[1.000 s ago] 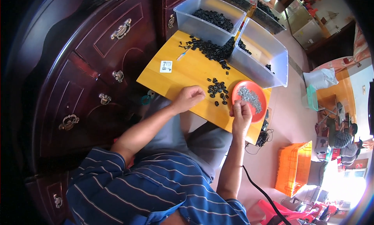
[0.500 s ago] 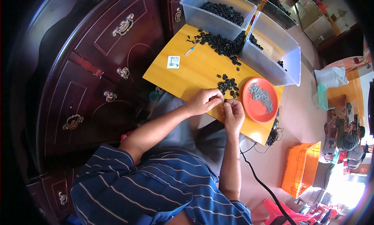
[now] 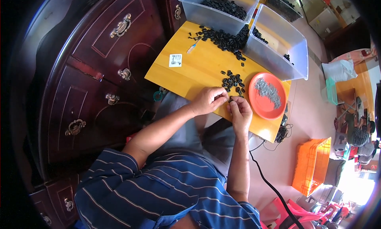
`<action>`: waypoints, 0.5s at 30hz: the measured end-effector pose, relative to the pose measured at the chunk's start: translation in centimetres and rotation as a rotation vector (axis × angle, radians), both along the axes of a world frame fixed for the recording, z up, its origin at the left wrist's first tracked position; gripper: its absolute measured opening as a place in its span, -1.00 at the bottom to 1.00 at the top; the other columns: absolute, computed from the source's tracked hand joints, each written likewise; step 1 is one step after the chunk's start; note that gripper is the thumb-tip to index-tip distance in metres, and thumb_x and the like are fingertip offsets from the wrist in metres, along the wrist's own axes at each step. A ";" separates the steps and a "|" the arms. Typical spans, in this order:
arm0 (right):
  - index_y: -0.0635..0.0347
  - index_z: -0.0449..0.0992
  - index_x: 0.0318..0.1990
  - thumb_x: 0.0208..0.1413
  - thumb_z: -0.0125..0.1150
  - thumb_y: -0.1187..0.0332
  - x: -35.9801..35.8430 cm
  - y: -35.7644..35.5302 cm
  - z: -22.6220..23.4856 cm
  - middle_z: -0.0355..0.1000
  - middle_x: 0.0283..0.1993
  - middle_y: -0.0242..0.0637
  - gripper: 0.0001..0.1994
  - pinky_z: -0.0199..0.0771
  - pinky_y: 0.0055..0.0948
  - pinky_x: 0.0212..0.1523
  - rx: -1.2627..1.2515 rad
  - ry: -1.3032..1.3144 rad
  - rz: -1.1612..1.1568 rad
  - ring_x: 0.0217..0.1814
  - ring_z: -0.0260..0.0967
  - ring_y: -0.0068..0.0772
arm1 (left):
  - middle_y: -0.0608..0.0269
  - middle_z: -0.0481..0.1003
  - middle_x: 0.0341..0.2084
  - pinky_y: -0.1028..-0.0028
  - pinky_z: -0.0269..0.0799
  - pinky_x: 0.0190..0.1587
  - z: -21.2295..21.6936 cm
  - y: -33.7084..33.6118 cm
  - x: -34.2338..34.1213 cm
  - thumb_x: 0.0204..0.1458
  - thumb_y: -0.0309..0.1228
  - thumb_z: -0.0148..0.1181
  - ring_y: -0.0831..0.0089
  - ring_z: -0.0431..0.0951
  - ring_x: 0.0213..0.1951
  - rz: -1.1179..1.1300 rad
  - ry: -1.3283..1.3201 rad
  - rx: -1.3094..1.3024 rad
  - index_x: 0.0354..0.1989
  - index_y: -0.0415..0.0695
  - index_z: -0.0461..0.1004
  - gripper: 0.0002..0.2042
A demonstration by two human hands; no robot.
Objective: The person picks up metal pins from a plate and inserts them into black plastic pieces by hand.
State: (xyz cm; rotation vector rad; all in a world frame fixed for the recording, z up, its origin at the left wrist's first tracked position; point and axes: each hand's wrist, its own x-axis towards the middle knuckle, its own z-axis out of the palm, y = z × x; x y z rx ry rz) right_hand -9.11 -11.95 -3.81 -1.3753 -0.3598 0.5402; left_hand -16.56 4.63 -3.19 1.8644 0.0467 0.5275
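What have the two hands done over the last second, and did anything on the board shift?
The right hand left the orange plate and came in to meet the left hand at the near edge of the yellow board. Both now pinch a small black piece between their fingertips. The little pile of black pieces, the plate and the clear bins stayed where they were.

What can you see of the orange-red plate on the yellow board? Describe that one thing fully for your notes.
The orange-red plate is round and shallow, with a smooth, plastic-looking surface and a low raised rim. It lies flat on the yellow board, near the board's right edge, just below the clear plastic bin. A loose heap of small grey metal-looking pieces lies in its upper middle. Neither hand touches it; the right hand is close on its left side.
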 end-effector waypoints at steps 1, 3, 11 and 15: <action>0.31 0.50 -0.04 0.30 0.14 0.57 0.0 0.1 0.1 0.48 -0.22 -0.43 -0.87 0.49 -0.63 -0.18 -0.015 0.000 -0.004 -0.26 0.44 -0.64 | 0.09 0.57 -0.51 0.35 0.48 -0.35 0.1 0.0 0.0 0.11 -0.51 0.25 0.28 0.61 -0.45 -0.001 0.002 0.001 -0.34 -0.23 0.49 -0.93; 0.31 0.51 -0.03 0.30 0.15 0.57 -0.1 0.2 0.0 0.49 -0.22 -0.43 -0.86 0.49 -0.64 -0.19 -0.028 0.002 -0.007 -0.25 0.44 -0.65 | 0.09 0.58 -0.52 0.37 0.49 -0.36 0.3 0.0 -0.1 0.10 -0.52 0.25 0.30 0.62 -0.46 0.008 0.009 -0.010 -0.35 -0.24 0.50 -0.93; 0.31 0.49 -0.06 0.27 0.16 0.58 0.0 0.3 -0.3 0.50 -0.26 -0.38 -0.87 0.53 -0.62 -0.19 -0.009 -0.020 -0.025 -0.26 0.47 -0.64 | 0.11 0.58 -0.54 0.40 0.49 -0.39 0.3 -0.1 0.0 0.09 -0.54 0.25 0.37 0.62 -0.48 0.013 0.012 -0.003 -0.36 -0.24 0.50 -0.94; 0.30 0.48 -0.08 0.27 0.16 0.59 0.1 0.3 -0.2 0.50 -0.28 -0.38 -0.88 0.55 -0.61 -0.20 0.005 -0.024 -0.029 -0.28 0.48 -0.62 | 0.13 0.58 -0.55 0.41 0.48 -0.40 0.3 -0.1 0.0 0.09 -0.54 0.25 0.39 0.61 -0.49 0.007 0.030 -0.012 -0.37 -0.24 0.50 -0.94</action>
